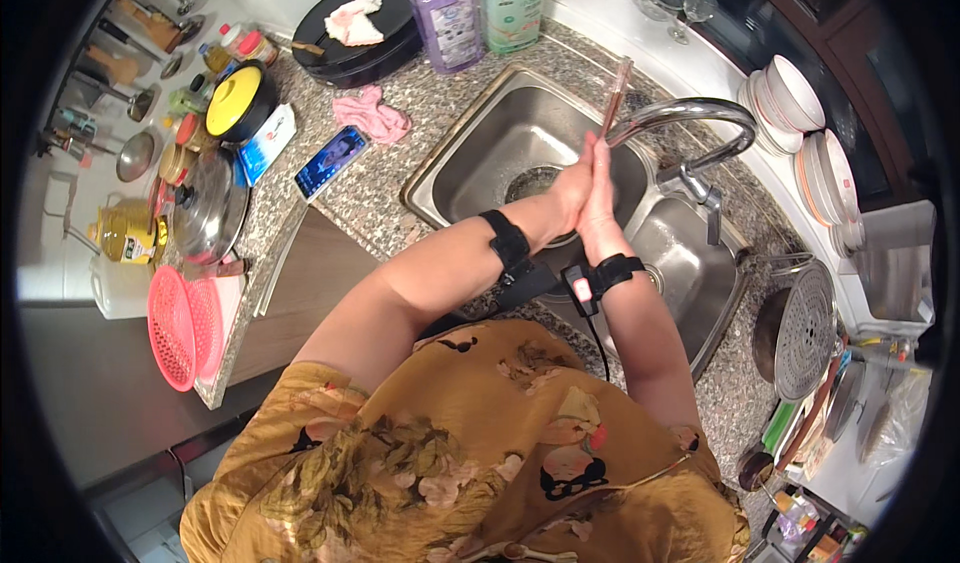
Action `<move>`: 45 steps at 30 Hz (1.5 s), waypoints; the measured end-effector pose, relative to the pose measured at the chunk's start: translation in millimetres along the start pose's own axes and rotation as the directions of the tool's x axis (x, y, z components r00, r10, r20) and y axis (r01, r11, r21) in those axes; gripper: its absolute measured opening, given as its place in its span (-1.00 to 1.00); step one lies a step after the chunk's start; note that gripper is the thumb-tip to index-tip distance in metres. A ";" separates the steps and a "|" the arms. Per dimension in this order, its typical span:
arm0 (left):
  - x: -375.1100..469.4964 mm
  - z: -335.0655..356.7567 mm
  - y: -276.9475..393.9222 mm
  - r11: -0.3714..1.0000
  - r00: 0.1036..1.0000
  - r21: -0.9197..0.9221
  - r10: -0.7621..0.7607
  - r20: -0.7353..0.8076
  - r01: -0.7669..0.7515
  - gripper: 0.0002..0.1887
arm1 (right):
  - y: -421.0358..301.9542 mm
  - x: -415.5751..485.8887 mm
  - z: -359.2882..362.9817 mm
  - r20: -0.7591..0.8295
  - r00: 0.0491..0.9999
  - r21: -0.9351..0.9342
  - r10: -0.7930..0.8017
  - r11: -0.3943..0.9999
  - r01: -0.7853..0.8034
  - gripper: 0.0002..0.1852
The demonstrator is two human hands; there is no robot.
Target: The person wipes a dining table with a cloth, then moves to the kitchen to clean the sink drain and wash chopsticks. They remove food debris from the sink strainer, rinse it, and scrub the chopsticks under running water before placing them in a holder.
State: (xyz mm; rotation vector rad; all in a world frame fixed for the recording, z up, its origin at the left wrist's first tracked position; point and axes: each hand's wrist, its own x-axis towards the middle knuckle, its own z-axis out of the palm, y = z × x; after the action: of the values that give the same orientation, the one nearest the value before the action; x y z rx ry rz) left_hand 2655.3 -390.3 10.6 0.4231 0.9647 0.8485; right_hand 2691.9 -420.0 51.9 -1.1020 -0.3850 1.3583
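My left hand (pixel 568 194) and my right hand (pixel 599 201) are pressed palm to palm over the left basin of a steel double sink (pixel 480 143). Between them a thin bundle of what look like chopsticks (pixel 616 99) sticks up past the fingertips. The spout of the chrome faucet (pixel 694 109) ends right beside my fingers; whether water runs from it I cannot tell. A round drain strainer (pixel 531 182) lies partly hidden behind my left hand. Both wrists wear black straps, with a small device on the right one.
Left of the sink are a phone (pixel 331 162), a pink cloth (pixel 372 115) and a black electric pan (pixel 356 37). Behind it stand a purple bottle (pixel 450 26) and a green bottle (pixel 511 11). Stacked bowls (pixel 784 101), plates (pixel 829 180) and a perforated steamer plate (pixel 806 330) are at right.
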 end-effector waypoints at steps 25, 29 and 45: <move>-27.1 -18.3 51.6 0.828 0.979 0.559 -0.143 0.149 0.036 -0.78 | 14.3 38.8 -43.4 0.227 0.958 -0.047 0.174 0.985 -0.167 -0.70; -50.8 -28.7 77.3 0.638 0.972 0.769 -0.200 0.121 0.035 -0.77 | 9.3 31.2 -30.2 0.253 0.940 0.101 0.229 0.960 -0.261 -0.73; -81.6 -89.7 130.9 0.549 0.912 0.835 -0.358 0.200 0.032 -0.73 | -10.2 50.0 -43.2 0.067 0.992 0.372 0.104 0.920 -0.121 -0.73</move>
State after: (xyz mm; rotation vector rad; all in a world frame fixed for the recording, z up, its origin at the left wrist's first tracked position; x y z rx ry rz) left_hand 2497.9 -378.0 93.7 1.2170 1.0009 0.0215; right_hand 2743.5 -390.6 21.3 -0.7828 -0.0850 1.4872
